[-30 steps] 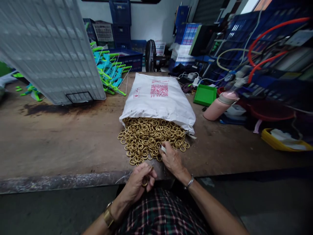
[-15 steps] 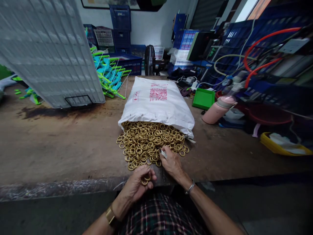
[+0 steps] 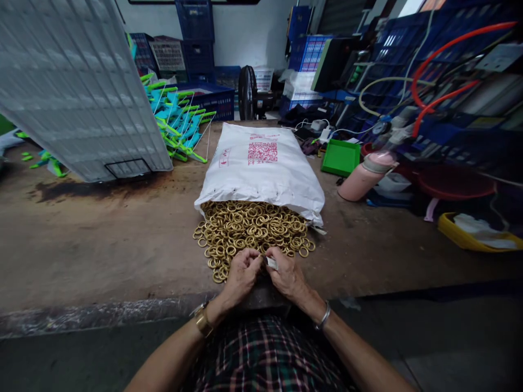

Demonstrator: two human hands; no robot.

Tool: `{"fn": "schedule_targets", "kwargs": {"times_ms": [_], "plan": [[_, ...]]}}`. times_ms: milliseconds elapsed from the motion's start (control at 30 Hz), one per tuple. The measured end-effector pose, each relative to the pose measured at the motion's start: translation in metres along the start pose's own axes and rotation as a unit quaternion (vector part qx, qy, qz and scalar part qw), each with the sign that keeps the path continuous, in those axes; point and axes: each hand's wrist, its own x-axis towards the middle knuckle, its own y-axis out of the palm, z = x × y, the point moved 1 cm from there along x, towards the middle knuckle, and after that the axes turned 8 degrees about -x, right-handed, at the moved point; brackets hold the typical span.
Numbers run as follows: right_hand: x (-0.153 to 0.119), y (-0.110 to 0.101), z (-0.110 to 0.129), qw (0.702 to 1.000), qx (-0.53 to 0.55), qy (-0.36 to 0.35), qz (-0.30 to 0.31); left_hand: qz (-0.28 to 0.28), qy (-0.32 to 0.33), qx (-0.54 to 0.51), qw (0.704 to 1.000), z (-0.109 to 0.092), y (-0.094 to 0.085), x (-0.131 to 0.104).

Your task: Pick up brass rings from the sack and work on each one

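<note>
Brass-coloured rings (image 3: 245, 226) spill in a heap from the mouth of a white sack (image 3: 261, 169) with red print. At the heap's near edge, my left hand (image 3: 244, 272) is closed, its thumb and fingers pinched around something small, probably a ring, mostly hidden. Close beside it, my right hand (image 3: 285, 274) is closed on a small white piece (image 3: 272, 264) with a dark end. The fingertips of both hands nearly meet at that dark end.
A grey ribbed panel (image 3: 81, 87) stands at the left, with green and blue plastic parts (image 3: 180, 122) behind it. To the right are a green tray (image 3: 340, 158), a pink bottle (image 3: 363, 177) and a yellow basket (image 3: 474, 234). A black fan (image 3: 247, 92) stands behind the sack.
My left hand has moved up and right to meet my right hand, and the rings that showed in its palm are now hidden. My right hand has stayed near the same spot.
</note>
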Motion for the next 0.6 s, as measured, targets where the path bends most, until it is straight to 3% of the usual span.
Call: {"fn": "schedule_targets", "kwargs": {"times_ms": [233,367,600], "plan": [[0.008,-0.001,-0.001,0.983,0.147,0.105,-0.023,-0.005,-0.011,-0.021,1.000,0.001,-0.003,0.001],[0.013,-0.003,0.001,0.975,0.177,0.130,-0.034,-0.013,-0.010,-0.032,0.999,0.004,-0.005,-0.003],[0.013,0.003,0.012,0.944,0.299,0.135,0.043,-0.032,-0.003,-0.051,0.998,0.003,-0.004,-0.007]]}}
